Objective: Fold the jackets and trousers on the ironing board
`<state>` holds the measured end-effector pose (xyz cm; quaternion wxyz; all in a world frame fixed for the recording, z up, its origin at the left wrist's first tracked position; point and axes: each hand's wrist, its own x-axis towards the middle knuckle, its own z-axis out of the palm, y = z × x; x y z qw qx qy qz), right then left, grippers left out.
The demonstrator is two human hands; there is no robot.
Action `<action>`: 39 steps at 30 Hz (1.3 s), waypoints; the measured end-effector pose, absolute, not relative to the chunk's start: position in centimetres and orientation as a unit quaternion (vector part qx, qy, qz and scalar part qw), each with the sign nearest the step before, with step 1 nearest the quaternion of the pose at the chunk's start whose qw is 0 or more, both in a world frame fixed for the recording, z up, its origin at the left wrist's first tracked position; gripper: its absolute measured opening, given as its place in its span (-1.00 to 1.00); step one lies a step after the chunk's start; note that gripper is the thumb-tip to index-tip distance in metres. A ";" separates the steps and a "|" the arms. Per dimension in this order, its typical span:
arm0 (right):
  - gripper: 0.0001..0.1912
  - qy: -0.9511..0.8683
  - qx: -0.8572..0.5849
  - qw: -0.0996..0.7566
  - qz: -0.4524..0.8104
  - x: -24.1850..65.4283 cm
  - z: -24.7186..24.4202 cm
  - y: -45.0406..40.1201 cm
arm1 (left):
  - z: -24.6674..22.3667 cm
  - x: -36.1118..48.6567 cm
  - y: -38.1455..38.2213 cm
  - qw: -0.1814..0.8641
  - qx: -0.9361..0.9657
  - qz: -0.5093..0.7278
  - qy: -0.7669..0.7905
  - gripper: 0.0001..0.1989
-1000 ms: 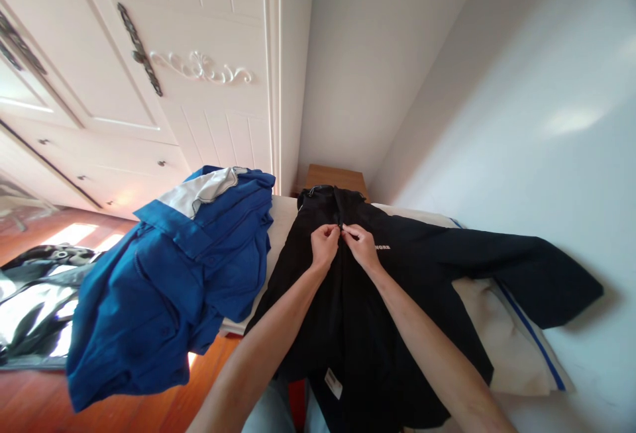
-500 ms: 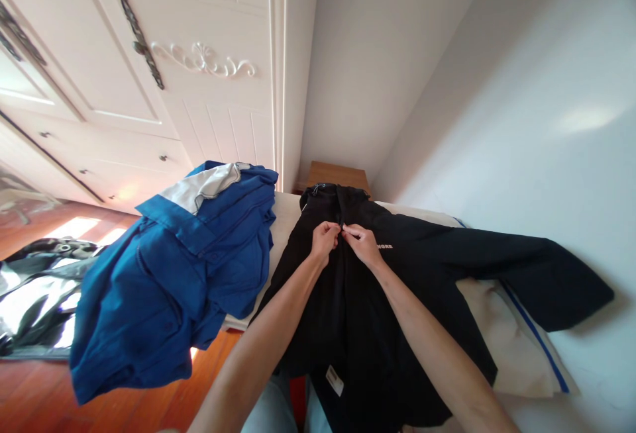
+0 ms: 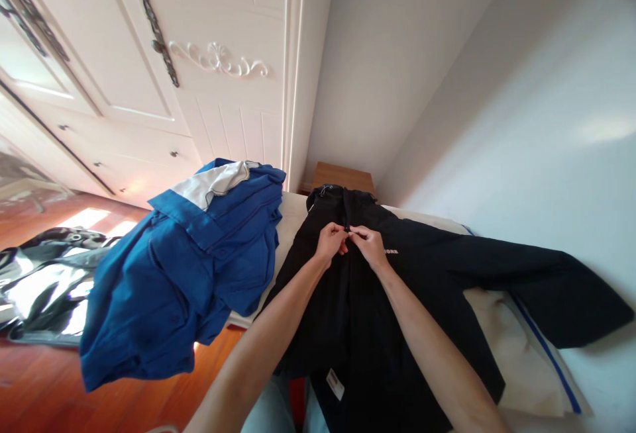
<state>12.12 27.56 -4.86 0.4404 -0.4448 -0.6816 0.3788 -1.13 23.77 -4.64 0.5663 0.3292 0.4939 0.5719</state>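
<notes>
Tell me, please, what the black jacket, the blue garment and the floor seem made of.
Black jacket: probably woven synthetic, matte; it lies smooth with little shine.
Blue garment: likely cotton-like cloth, matte, with soft folds; the exact fibre is unclear.
Floor: reddish wood or wood-look laminate, slightly glossy; faint board lines show.

Head-worn view, forward and down

Coat is blk w/ wht letters & a wht tag, the other top blue w/ a wht bit, sheet cream w/ a blue stripe, floor org-brn, pants lt blue.
</notes>
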 end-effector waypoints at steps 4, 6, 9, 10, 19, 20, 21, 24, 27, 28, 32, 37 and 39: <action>-0.69 -0.636 -0.487 0.463 0.380 12.0 -5.1 27.8 | -4.3 -1.4 23.4 0.468 0.435 0.509 0.577 -0.87; -0.68 -0.640 -0.489 0.458 0.375 12.0 -5.2 27.8 | -4.2 -1.6 23.2 0.372 0.505 0.463 0.626 -0.84; -0.64 -0.646 -0.487 0.446 0.383 12.2 -5.1 27.8 | -4.0 -2.0 23.1 0.264 0.584 0.375 0.670 -0.82; -0.64 -0.652 -0.487 0.438 0.383 12.3 -5.1 27.8 | -3.9 -2.1 23.2 0.253 0.600 0.348 0.675 -0.81; -0.66 -0.769 -0.455 0.386 0.231 13.0 -4.7 28.1 | -4.5 -2.7 24.0 0.255 0.674 0.335 0.607 -0.74; -0.67 -0.773 -0.450 0.391 0.216 13.1 -4.7 28.1 | -4.6 -2.7 24.0 0.256 0.677 0.342 0.599 -0.74; -0.68 -0.779 -0.444 0.394 0.203 13.1 -4.7 28.2 | -4.7 -2.7 24.0 0.257 0.679 0.346 0.594 -0.74; -0.71 -0.804 -0.415 0.396 0.159 13.2 -4.8 28.2 | -4.7 -2.7 23.9 0.251 0.687 0.342 0.590 -0.76; -0.71 -0.832 -0.385 0.385 0.110 13.1 -4.8 28.1 | -4.7 -2.6 23.8 0.234 0.696 0.321 0.598 -0.76; -0.71 -0.840 -0.380 0.377 0.094 13.1 -4.8 28.0 | -4.7 -2.6 23.8 0.227 0.700 0.312 0.601 -0.76; -0.68 -0.868 -0.386 0.310 0.038 13.1 -4.3 27.5 | -4.5 -2.5 23.7 0.202 0.710 0.280 0.614 -0.75; -0.68 -0.888 -0.403 0.223 -0.004 12.8 -3.7 27.1 | -4.3 -2.4 23.6 0.189 0.718 0.262 0.617 -0.76; -0.69 -0.881 -0.415 0.226 0.009 12.6 -3.6 27.1 | -4.4 -2.3 23.7 0.196 0.711 0.268 0.619 -0.75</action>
